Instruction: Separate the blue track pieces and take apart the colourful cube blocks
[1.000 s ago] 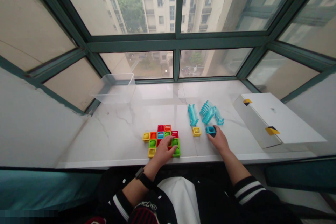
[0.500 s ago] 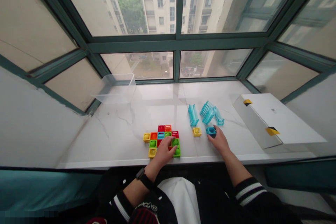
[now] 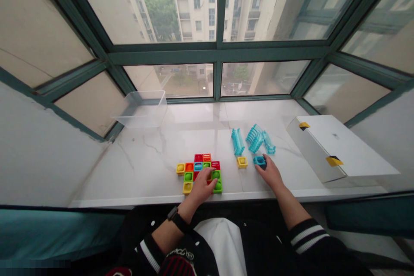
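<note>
My left hand point(image 3: 203, 184) lies over the patchwork of colored toy blocks point(image 3: 198, 167), its thumb and fingers apart and hiding some of the middle ones. Red, orange, yellow, green and blue blocks sit side by side there. A blue block point(image 3: 258, 161) is between the thumb and fingers of my right hand point(image 3: 271, 171), at the surface to the right. Just left of it, a single yellow block point(image 3: 242, 162) stands apart from the others.
Translucent blue track pieces lie behind the loose blocks: a straight one point(image 3: 237, 141), a wide curved one point(image 3: 255, 138) and a smaller one point(image 3: 269, 143). A clear plastic bin point(image 3: 142, 121) stands at the back left, a white box point(image 3: 343, 146) at the right. Windows enclose the marble-patterned ledge point(image 3: 155, 189).
</note>
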The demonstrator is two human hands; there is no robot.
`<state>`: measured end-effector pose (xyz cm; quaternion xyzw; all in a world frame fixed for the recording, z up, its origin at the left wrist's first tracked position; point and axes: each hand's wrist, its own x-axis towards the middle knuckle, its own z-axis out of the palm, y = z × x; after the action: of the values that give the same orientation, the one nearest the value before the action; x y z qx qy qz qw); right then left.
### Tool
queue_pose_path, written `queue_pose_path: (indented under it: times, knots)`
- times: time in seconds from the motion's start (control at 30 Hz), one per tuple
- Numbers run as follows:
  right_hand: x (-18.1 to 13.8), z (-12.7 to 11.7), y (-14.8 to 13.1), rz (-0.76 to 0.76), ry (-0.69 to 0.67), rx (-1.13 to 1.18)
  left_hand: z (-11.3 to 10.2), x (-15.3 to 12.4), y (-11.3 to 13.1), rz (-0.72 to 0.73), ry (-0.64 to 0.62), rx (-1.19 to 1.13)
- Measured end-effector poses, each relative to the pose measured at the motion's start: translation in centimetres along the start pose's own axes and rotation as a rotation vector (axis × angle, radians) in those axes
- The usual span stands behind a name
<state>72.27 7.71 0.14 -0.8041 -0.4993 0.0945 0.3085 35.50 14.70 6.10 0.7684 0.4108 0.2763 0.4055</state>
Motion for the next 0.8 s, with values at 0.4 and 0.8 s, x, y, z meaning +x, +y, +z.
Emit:
queue_pose_path:
  times: [0.4,0.8]
  knots:
    - [-0.7,-2.8,-5.0,-0.267,0.127,-0.071,0.2,0.0,-0.5,-0.005,0.0,0.003]
    - [0.4,0.8,-9.3,-0.403,-0.131,-0.274,0.1,0.0,-0.5,0.0,-0.001,-0.007]
